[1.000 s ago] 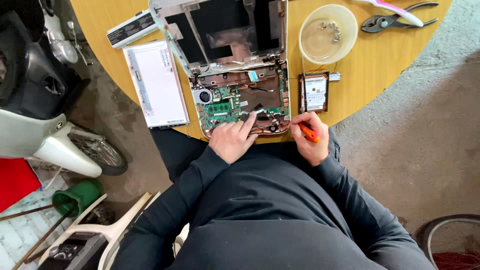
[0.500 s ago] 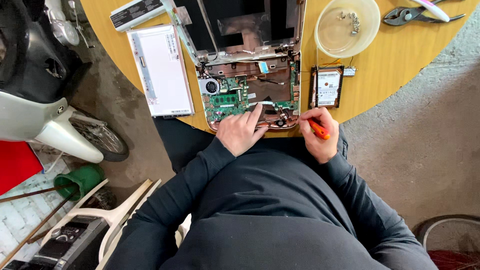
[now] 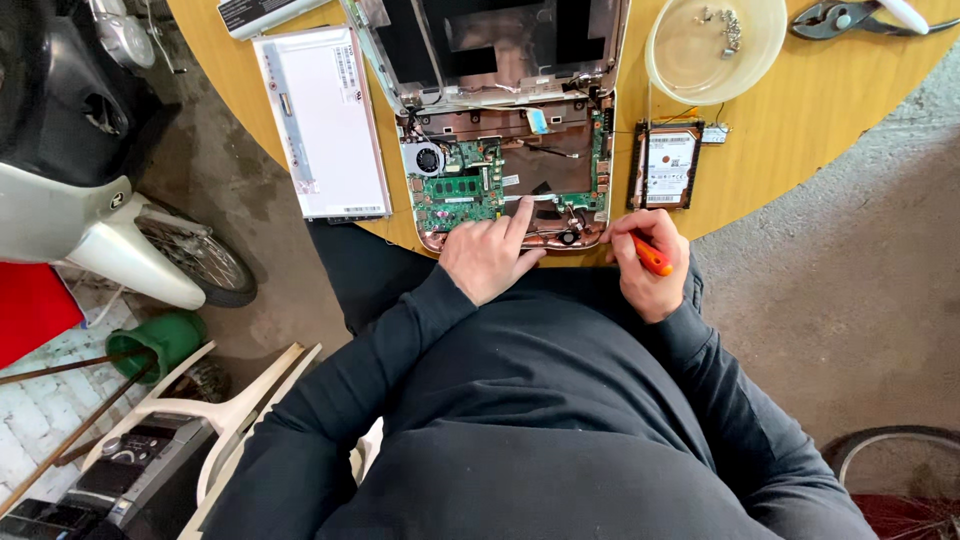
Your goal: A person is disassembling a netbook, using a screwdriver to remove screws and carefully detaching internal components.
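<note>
Both hands at the opened laptop on the round table.
Left hand rests released, forefinger on the board; right hand has its grip clenched round an orange screwdriver.

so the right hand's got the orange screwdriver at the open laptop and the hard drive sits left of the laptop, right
Not quite. The head view shows the hard drive lying to the right of the open laptop, not left. The rest holds: the right hand grips the orange screwdriver at the laptop's near edge.
</note>
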